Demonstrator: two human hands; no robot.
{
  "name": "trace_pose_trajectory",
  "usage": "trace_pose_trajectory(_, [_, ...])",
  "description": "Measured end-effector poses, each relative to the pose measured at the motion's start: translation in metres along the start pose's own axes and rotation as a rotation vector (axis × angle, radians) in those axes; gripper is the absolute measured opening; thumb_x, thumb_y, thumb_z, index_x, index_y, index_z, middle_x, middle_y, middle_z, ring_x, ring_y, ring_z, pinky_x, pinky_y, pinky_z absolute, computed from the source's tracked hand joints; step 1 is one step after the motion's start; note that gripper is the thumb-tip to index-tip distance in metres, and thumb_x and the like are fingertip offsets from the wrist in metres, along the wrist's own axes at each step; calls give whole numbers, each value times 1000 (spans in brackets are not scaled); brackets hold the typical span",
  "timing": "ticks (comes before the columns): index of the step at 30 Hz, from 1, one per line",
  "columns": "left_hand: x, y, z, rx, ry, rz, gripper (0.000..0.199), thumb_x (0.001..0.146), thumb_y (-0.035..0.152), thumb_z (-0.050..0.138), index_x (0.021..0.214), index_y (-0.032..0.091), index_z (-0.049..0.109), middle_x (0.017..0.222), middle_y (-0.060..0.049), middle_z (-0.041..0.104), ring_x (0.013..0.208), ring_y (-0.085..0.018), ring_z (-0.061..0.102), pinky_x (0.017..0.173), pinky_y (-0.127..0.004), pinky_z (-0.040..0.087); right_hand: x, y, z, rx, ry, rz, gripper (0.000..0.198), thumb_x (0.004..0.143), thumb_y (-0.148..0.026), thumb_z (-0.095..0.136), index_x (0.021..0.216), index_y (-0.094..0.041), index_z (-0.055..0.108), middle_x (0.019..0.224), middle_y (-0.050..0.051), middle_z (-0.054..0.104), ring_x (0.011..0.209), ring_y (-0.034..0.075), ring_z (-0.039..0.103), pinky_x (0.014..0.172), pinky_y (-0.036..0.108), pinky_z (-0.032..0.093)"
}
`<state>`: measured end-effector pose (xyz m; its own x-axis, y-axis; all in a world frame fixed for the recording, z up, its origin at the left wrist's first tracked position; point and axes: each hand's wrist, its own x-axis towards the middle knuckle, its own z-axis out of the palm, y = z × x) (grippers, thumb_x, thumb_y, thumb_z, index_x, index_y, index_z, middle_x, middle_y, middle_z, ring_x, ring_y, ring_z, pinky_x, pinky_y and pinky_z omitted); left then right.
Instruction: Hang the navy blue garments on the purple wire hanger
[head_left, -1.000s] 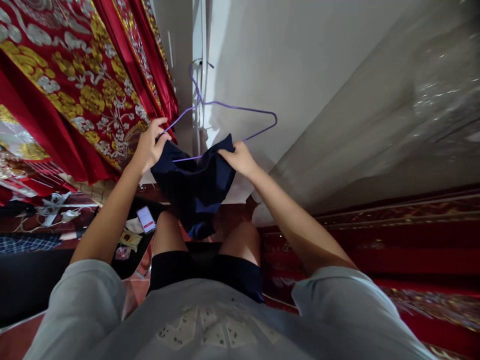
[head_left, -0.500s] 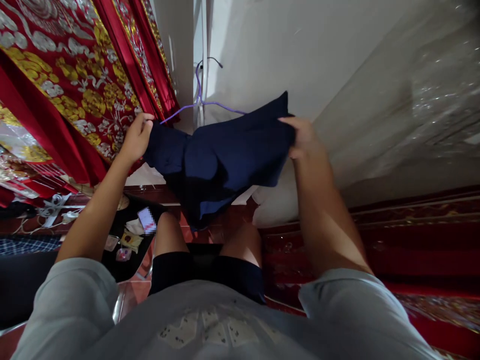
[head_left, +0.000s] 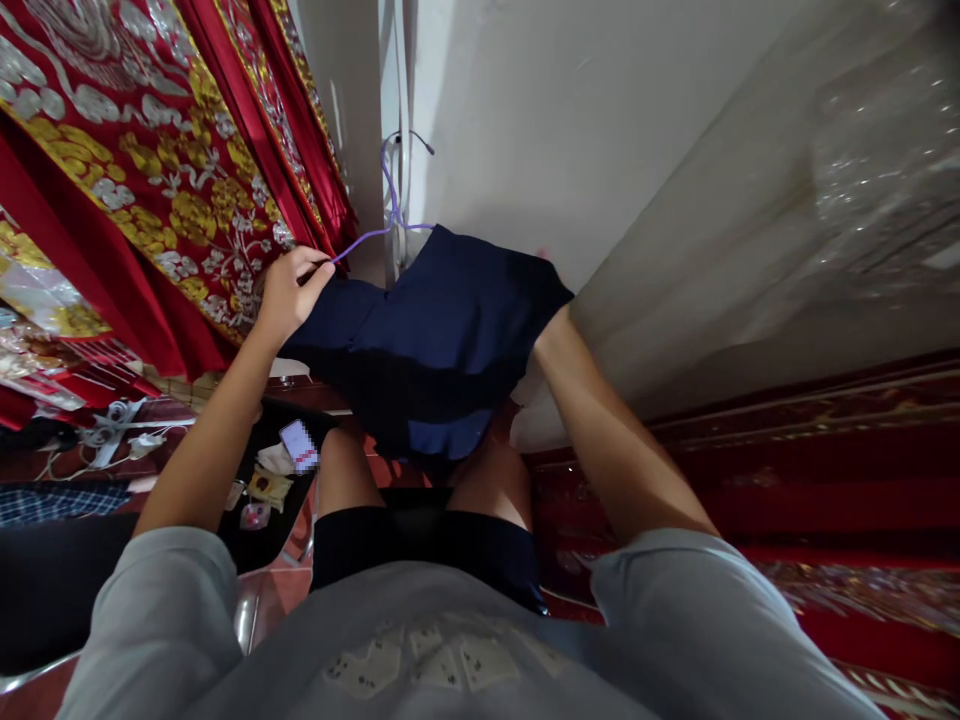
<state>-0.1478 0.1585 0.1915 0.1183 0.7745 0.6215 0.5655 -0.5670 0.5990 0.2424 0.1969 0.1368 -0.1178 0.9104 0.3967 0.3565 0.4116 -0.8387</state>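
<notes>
A dark navy garment (head_left: 450,310) hangs in front of me on a thin purple hanger (head_left: 364,240), its lower edge drooping over my knees. At the garment's left upper corner, my left hand (head_left: 289,290) pinches the hanger's arm together with the cloth. My right hand (head_left: 551,325) is covered by the garment's right side; only the wrist shows, and the fingers are hidden behind or inside the cloth. The hanger's hook stands up before a white upright pole.
Red embroidered drapes (head_left: 172,180) hang at the left. A clear plastic sheet (head_left: 750,220) covers the right side. A black stool seat (head_left: 259,540) at lower left carries a phone (head_left: 298,445) and small packets (head_left: 270,487). Cables and a power strip lie farther left.
The garment's right side has folded inward and uncovered less of the hanger's right arm. My right hand has moved left and under the cloth. My left hand has shifted slightly right along the hanger.
</notes>
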Motion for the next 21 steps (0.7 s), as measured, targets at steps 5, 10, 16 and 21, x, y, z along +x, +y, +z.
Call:
trace_pose_trajectory(5, [9,9,11,99,54,39,12,90,27,63,98,20,67,98,-5,74,97,-21,69,99,-38,52,3,-45,-8,36,217,-159,103,99,-59,-14,105,-12,78,113,22,75,127,28,62,97,50,46])
trace_pose_trajectory(10, [20,1,10,84,123,31,6,89,17,59,88,20,64,91,-4,70,99,-21,68,100,-38,51,-17,-95,0,139,-47,-65,107,94,-75,-12,95,-17,78,101,17,76,111,28,70,91,47,52])
trace_pose_trajectory(16, [-6,23,20,-189,-63,132,42,92,45,67,60,21,55,81,-5,73,95,-24,74,98,-48,55,-49,-58,39,77,-542,-81,56,84,-61,68,121,-19,72,119,16,73,112,32,69,103,52,55])
trace_pose_trajectory(21, [-29,72,54,-498,-278,169,57,84,72,67,59,21,56,79,-9,73,109,-30,74,108,-54,51,-62,-27,97,-295,-240,-325,108,74,-39,78,163,-17,21,168,20,24,157,41,20,127,64,22])
